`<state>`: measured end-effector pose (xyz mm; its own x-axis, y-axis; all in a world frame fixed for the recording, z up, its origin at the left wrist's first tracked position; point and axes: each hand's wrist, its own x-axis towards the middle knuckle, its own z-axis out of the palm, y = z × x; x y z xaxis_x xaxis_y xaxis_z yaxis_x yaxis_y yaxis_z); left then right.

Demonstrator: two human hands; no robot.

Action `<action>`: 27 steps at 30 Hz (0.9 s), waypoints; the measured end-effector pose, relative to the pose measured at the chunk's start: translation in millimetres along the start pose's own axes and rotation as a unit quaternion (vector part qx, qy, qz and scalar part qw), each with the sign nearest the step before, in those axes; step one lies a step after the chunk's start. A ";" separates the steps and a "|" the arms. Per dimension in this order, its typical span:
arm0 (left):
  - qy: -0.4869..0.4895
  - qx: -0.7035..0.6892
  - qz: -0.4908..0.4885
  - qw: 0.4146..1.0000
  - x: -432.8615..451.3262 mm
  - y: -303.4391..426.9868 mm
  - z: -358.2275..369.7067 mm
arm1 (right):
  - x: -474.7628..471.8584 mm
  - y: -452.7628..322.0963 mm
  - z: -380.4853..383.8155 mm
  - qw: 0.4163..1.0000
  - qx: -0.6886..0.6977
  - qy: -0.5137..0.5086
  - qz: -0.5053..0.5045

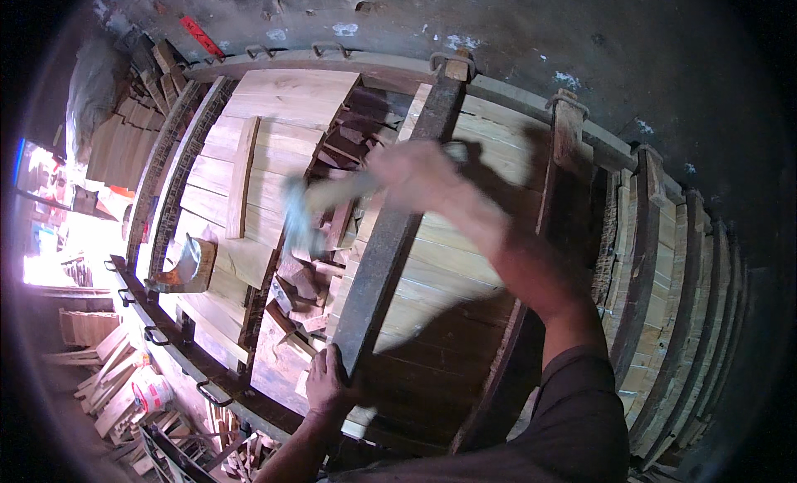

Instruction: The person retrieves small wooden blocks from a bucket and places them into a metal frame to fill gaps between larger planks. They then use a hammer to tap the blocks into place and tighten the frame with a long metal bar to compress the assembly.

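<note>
My right hand grips the handle of a hammer, raised over the frame and blurred by motion. The hammer's head points left, above a gap of wood scraps. My left hand holds the near end of a dark clamping beam, fingers along its left side. Beneath this beam and to its right lies a panel of pale wooden boards, partly in shadow. Left of the gap, another board panel carries a loose batten and a curved wooden block.
A rail with metal staples runs along the wall, and a dark rail along the near side. More dark beams and board stacks stand at right. A white bucket and scrap wood lie at lower left.
</note>
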<state>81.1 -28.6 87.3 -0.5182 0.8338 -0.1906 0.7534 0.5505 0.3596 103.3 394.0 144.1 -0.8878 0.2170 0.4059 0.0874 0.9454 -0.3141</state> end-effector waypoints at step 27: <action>-0.016 -0.012 -0.009 1.000 -0.2 -2.4 -2.8 | -23.7 144.2 25.4 0.508 0.638 0.339 0.468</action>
<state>78.3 -30.2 89.0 -0.5181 0.8249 -0.2259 0.7345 0.5645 0.3768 125.4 519.0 67.3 -0.3287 0.8697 -0.3683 -0.4207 -0.4840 -0.7673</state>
